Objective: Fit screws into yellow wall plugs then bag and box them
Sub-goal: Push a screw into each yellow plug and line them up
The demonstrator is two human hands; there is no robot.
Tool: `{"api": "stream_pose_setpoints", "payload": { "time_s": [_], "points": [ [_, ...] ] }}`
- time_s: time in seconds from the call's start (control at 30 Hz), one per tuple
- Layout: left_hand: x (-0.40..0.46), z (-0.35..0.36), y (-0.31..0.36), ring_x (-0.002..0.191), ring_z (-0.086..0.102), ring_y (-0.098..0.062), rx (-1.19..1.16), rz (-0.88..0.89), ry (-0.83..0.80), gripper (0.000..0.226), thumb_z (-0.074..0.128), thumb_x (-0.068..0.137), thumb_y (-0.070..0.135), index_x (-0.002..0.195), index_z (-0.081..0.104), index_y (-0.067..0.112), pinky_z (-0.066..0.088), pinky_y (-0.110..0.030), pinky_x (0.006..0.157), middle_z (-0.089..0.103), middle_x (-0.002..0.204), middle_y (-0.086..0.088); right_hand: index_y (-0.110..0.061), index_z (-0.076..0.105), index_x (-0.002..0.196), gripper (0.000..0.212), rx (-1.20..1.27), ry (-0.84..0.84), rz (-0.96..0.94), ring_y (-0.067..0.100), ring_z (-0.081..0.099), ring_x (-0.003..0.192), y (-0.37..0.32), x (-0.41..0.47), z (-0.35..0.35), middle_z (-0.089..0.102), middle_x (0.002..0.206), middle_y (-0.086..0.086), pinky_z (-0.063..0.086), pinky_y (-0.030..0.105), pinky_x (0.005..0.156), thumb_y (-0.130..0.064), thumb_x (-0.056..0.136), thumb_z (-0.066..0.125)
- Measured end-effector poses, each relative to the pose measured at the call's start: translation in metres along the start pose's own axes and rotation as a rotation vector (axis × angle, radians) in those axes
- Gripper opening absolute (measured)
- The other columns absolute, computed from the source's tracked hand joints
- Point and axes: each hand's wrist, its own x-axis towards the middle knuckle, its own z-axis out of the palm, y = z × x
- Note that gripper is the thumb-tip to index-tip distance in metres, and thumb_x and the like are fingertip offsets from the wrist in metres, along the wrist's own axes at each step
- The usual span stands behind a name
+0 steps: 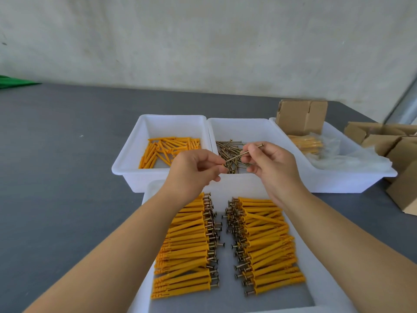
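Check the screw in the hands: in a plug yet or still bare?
Bare. The screw is pinched between the left hand and right hand above the screw bin, no yellow plug on it.

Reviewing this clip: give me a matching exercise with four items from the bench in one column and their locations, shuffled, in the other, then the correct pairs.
Items:
1. Loose yellow plugs
2. Loose screws
3. Assembled plugs with screws
4. Single screw

Places:
A. Pinched between left hand and right hand
B. Far left tray
C. Near tray, in two rows
D. Middle tray

Pairs: 1-B, 2-D, 3-C, 4-A
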Motion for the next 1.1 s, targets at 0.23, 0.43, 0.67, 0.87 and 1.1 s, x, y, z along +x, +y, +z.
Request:
{"api": "stream_pose_setpoints", "payload": {
  "time_s": [0.23, 0.43, 0.67, 0.87, 1.1],
  "points": [
    [0.001, 0.001, -0.002, 0.069, 0.07, -0.013, 0.024, -0.015, 0.023, 0.007, 0.073, 0.087, 0.008, 0.094, 0.072, 0.01, 0.055, -0.024, 0.058, 0.076, 0.079, -0.005, -0.017, 0.073, 0.095, 0.014, -0.042, 0.04, -0.068, 0.009, 0.071, 0.081, -0.004, -0.001, 0.002, 0.075, 0.083, -0.003, 0.054, 0.021, 0.067, -0.013, 0.098, 0.06],
    [0.001, 0.001, -0.002, 0.07, 0.071, -0.012, -0.01, -0.035, 0.026, 0.006, 0.072, 0.088, 0.009, 0.093, 0.071, 0.011, 0.054, -0.024, 0.059, 0.076, 0.08, -0.004, -0.011, 0.071, 0.103, 0.014, -0.037, 0.003, -0.042, 0.013, 0.07, 0.078, -0.004, -0.002, 0.003, 0.074, 0.083, 0.0, 0.055, 0.027, 0.07, -0.008, 0.097, 0.06],
    [0.0, 0.006, 0.004, 0.07, 0.072, -0.014, -0.08, -0.006, 0.016, 0.012, 0.068, 0.089, 0.003, 0.096, 0.063, 0.009, 0.054, -0.028, 0.061, 0.076, 0.077, -0.002, -0.021, 0.07, 0.119, 0.024, -0.389, -0.176, -0.246, 0.001, 0.064, 0.093, -0.009, -0.017, 0.016, 0.068, 0.098, -0.014, 0.051, 0.018, 0.08, -0.024, 0.101, 0.054],
    [0.0, -0.002, 0.004, 0.069, 0.07, -0.015, -0.09, -0.023, -0.037, 0.014, 0.065, 0.087, -0.001, 0.096, 0.056, 0.006, 0.051, -0.025, 0.058, 0.074, 0.07, -0.009, -0.019, 0.072, 0.12, 0.026, -0.715, -0.279, -0.455, 0.005, 0.055, 0.093, -0.012, -0.018, 0.018, 0.061, 0.1, -0.005, 0.047, 0.019, 0.079, -0.02, 0.096, 0.062],
    [0.002, -0.007, 0.002, 0.069, 0.073, -0.018, 0.062, -0.066, 0.067, 0.008, 0.056, 0.089, 0.005, 0.092, 0.055, 0.013, 0.057, -0.036, 0.062, 0.074, 0.078, -0.005, -0.019, 0.079, 0.103, 0.017, -0.837, -0.331, -0.533, 0.007, 0.058, 0.081, -0.014, -0.021, 0.017, 0.067, 0.091, -0.006, 0.052, 0.029, 0.073, -0.014, 0.089, 0.071]
  ]
}}
